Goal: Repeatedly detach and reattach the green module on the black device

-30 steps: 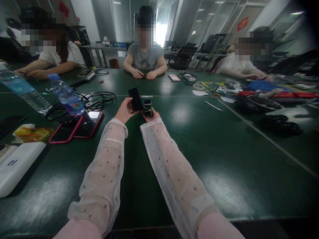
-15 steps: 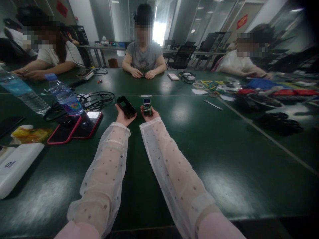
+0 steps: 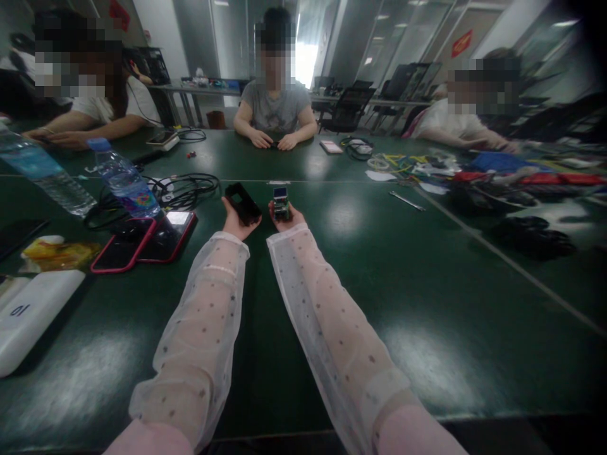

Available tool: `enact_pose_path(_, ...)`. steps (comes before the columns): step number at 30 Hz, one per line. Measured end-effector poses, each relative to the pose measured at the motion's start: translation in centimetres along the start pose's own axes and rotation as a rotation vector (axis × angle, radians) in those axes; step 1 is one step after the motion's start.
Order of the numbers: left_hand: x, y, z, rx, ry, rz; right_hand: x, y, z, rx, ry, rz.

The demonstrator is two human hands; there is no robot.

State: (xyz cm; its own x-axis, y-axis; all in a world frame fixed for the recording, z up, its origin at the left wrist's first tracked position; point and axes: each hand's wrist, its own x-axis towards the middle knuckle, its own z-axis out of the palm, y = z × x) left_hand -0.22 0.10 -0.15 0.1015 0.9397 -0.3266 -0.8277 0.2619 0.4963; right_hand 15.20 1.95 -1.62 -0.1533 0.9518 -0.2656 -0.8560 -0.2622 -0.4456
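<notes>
A black plastic housing [image 3: 245, 205] with a window-like cutout rests tilted in my left hand [image 3: 233, 224], whose fingers curl round its lower side. Beside it, a small gap to the right, my right hand [image 3: 294, 218] grips a green circuit board [image 3: 281, 207] with a little screen at its upper end. The board stands roughly upright, screen towards me. Both forearms, in sheer white dotted sleeves, reach forward over the dark green table [image 3: 341, 265]. The housing and the board do not touch. My fingers behind the board are mostly hidden.
Left lie two red-edged phones [image 3: 168, 239], a white power bank [image 3: 40, 319], coiled black cables [image 3: 190, 189] and water bottles [image 3: 126, 180]. A wrench [image 3: 406, 201] and heaped cables [image 3: 408, 165] are on the right. Several people sit around the table, one person [image 3: 275, 104] opposite.
Almost nothing differs. Both hands keep hold of the housing and the board, and the view has shifted very slightly.
</notes>
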Motion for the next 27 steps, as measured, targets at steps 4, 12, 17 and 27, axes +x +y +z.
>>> enact_pose_path(4, 0.0, -0.1, 0.2, 0.037, 0.039, 0.011, -0.3, 0.1, 0.3, -0.02, 0.006, -0.008)
enact_pose_path(12, 1.1, -0.4, -0.3, 0.118, 0.063, 0.041, -0.2, 0.3, 0.8, -0.125, 0.051, -0.108)
enact_pose_path(17, 1.2, -0.5, -0.4, 0.131, 0.076, 0.031, 0.7, -0.3, 1.1, -0.22, 0.102, -0.215)
enact_pose_path(27, 1.0, -0.6, -0.2, 0.216, 0.05, 0.049, 1.4, -0.8, 4.1, -0.512, -0.103, -0.491)
